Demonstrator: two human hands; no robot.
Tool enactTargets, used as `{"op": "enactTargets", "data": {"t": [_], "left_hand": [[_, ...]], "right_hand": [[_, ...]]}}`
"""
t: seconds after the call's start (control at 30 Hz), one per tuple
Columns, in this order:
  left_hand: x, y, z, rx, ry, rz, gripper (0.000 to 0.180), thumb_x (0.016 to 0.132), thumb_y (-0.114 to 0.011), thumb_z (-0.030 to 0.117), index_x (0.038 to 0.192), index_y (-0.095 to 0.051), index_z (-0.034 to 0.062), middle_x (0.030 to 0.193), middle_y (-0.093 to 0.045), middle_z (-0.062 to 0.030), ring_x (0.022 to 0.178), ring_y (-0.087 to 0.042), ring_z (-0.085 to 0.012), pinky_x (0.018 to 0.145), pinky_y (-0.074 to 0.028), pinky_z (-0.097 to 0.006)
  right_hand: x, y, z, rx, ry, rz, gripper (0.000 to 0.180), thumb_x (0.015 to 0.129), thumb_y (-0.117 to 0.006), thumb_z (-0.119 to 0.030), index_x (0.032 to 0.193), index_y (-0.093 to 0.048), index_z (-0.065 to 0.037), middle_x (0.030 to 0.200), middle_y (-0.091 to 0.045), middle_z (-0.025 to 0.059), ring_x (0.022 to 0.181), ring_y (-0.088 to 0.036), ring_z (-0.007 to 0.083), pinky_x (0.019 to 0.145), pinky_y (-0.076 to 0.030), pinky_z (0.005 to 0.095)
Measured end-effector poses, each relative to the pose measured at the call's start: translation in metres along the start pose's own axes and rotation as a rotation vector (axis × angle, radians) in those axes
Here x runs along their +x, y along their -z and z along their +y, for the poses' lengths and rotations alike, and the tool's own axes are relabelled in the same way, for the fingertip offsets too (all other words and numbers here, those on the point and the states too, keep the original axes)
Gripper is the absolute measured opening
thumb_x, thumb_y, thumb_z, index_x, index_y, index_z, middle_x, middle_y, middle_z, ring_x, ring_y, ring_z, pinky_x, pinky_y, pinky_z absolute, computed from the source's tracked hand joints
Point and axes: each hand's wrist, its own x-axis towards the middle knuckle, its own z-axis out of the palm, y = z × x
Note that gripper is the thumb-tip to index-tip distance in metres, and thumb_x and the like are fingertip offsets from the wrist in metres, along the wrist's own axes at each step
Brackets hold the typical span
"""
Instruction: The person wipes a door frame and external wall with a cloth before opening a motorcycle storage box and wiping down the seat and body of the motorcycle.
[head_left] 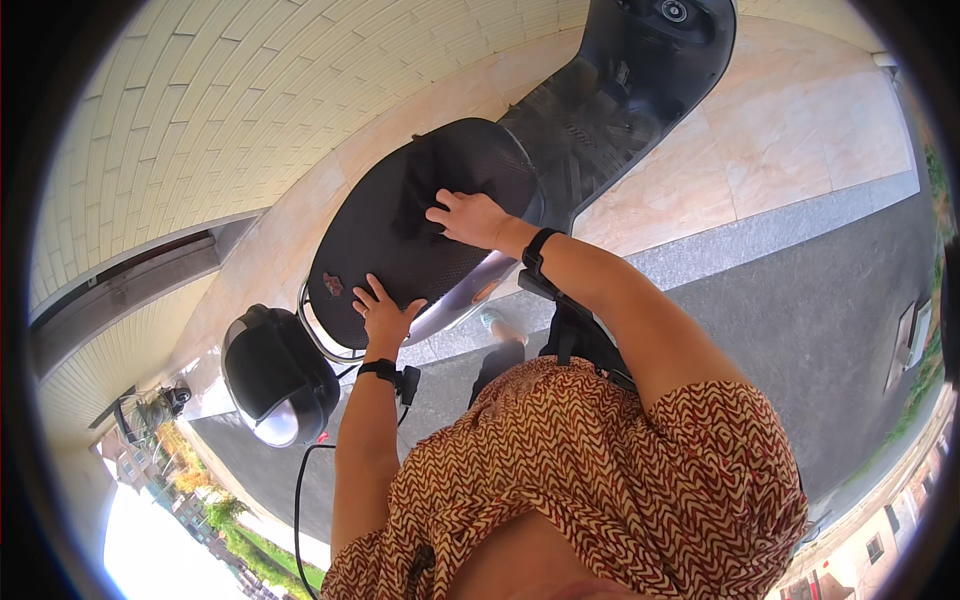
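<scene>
My left hand lies on the rear part of a black scooter seat, its fingers spread flat near the side edge. Farther forward, my right hand rests on the seat with its fingers bent inward and pressed down. A darker, creased-looking black patch lies around these fingertips; whether it is a cloth, a fold or a shadow I cannot tell. The seat's surface has a mesh texture, with a small reddish emblem near its rear end.
Behind the seat are a metal rail and a black-and-silver top box. The scooter's dark footboard stretches to the upper right. A pale brick wall runs along the far side; grey pavement lies to the right.
</scene>
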Motion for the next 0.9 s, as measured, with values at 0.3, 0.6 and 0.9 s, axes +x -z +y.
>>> {"op": "enactTargets", "data": {"t": [0.3,0.6,0.9], "left_hand": [[0.003,0.006,0.011,0.006,-0.014,0.016,0.123,0.064,-0.068,0.068,0.147,-0.003,0.0046,0.143,-0.006,-0.0404,0.128,-0.016,-0.0615,0.091,-0.044,-0.057],[-0.002,0.006,0.007,0.004,0.013,0.003,0.122,0.066,-0.068,0.068,0.146,-0.002,0.0044,0.144,-0.005,-0.0385,0.129,-0.016,-0.0598,0.087,-0.044,-0.061],[-0.018,0.003,0.016,0.031,0.009,-0.015,0.123,0.064,-0.067,0.069,0.147,-0.003,0.0043,0.145,-0.005,-0.0375,0.129,-0.015,-0.0595,0.085,-0.044,-0.064]], "right_hand": [[-0.087,0.007,0.086,0.009,-0.763,-0.036,0.041,0.078,-0.061,-0.014,0.116,-0.046,-0.011,0.108,-0.050,0.0162,0.084,-0.062,0.0382,0.072,-0.053,0.0441],[-0.079,0.063,0.147,0.195,-0.851,0.135,0.029,0.084,-0.059,-0.023,0.107,-0.060,-0.007,0.102,-0.064,0.0192,0.097,-0.060,0.0366,0.084,-0.048,0.0429],[0.050,0.044,-0.053,0.432,-0.027,-0.307,0.033,0.082,-0.064,-0.028,0.107,-0.058,-0.008,0.083,-0.065,0.0153,0.079,-0.063,0.0324,0.067,-0.049,0.0429]]}}
